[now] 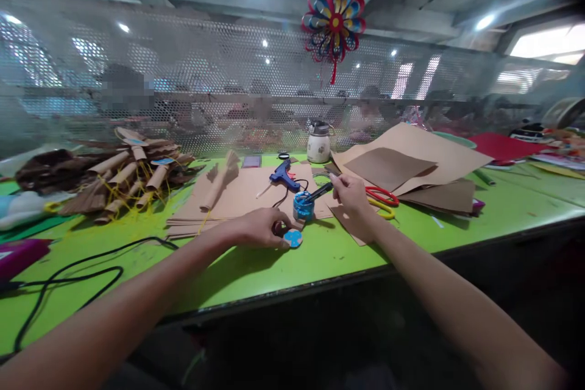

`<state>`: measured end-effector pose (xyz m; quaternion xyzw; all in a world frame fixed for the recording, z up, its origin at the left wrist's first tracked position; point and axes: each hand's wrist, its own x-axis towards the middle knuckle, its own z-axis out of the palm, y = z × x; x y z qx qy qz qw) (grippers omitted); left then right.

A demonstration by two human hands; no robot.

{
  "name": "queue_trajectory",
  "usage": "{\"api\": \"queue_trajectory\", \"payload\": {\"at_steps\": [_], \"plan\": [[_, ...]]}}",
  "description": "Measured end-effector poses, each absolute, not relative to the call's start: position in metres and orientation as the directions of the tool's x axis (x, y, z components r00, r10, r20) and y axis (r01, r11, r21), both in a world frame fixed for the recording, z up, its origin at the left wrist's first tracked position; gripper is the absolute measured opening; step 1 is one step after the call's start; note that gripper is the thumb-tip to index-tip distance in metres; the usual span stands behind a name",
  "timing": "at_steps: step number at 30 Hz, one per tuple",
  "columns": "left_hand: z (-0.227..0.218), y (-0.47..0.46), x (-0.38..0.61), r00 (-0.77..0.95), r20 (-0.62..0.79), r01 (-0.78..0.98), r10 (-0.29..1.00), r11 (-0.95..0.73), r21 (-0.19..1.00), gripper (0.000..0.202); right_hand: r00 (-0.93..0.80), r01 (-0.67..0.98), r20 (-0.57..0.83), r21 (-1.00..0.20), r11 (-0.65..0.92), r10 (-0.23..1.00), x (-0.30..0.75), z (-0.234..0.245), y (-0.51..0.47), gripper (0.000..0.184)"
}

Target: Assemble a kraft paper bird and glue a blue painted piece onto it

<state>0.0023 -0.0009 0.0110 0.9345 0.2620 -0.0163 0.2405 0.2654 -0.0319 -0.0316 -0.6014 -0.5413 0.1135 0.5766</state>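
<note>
My right hand (351, 194) pinches the dark handle of a paintbrush (320, 191). The brush slants down to the left, its lower end inside a small jar of blue paint (302, 207), whose rim is smeared with blue. My left hand (265, 226) is closed at the edge of a small round disc (293, 238), holding it by its left side near the table's front. Blue paint with bare brown patches covers the disc's top. Beside my right hand lie red-handled scissors (381, 195) and a yellow handle loop (382, 209).
A blue glue gun (285, 175) rests on stacked brown paper (256, 192) behind the jar. Rolled paper pieces with yellow strings (132, 180) are heaped left. A black cable (91, 251) crosses the green table (237, 277). A lidded bottle (319, 145) and large paper sheets (425, 149) stand behind.
</note>
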Motion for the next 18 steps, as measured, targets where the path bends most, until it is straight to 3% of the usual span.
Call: {"api": "queue_trajectory", "payload": {"at_steps": [18], "plan": [[-0.001, -0.003, 0.003, 0.834, -0.117, 0.514, 0.539, -0.682, 0.521, 0.034, 0.41, 0.565, 0.49, -0.799, 0.209, 0.769, 0.271, -0.022, -0.04, 0.046]]}}
